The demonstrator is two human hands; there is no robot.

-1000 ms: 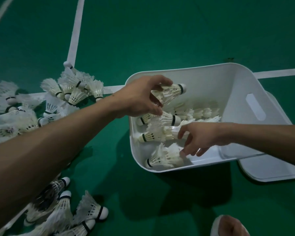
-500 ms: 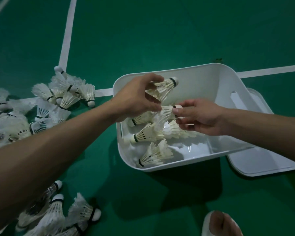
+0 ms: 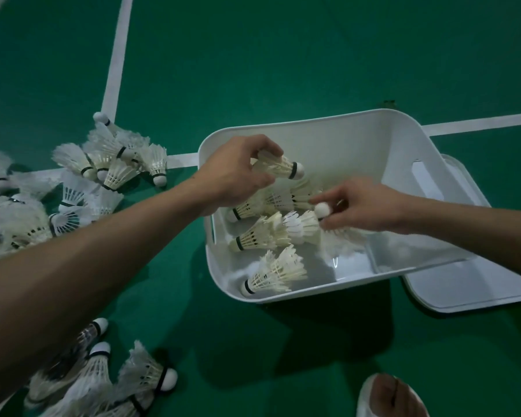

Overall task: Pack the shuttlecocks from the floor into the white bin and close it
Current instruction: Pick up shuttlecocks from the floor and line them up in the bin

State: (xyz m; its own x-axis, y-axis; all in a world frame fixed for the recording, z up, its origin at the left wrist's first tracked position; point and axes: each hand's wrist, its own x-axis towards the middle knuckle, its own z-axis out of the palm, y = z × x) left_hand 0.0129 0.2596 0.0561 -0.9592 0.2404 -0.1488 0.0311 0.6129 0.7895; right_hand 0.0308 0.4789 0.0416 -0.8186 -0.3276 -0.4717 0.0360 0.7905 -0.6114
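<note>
Hands: two are seen, both reached over the white bin (image 3: 358,136).
Left hand (image 3: 235,176): the fingers are curled around the feathers of one shuttlecock (image 3: 278,166), which is held above the far left part of the bin, its cork pointed to the right.
Right hand (image 3: 363,206): the cork of a second shuttlecock (image 3: 309,226) is pinched between thumb and fingertips; this one is held low inside the bin, with its feathers turned to the left.
Bin: one, open, placed on the green floor (image 3: 283,55).
Shuttlecocks lying in the bin (image 3: 271,273): at least four are counted along the left side, their corks mostly turned to the left wall. More white feathers are seen under the right hand, so the exact number cannot be told.
Lid (image 3: 463,291): one, laid flat on the floor at the right side of the bin and partly covered by it in the view.
Upper left heap (image 3: 118,167): about five shuttlecocks are counted near the crossing of the two white court lines (image 3: 115,55); further ones at the picture edge are too blurred to count.
Lower left group (image 3: 145,374): about four, partly hidden by the left forearm.
Foot (image 3: 388,397): one is seen at the bottom edge.
</note>
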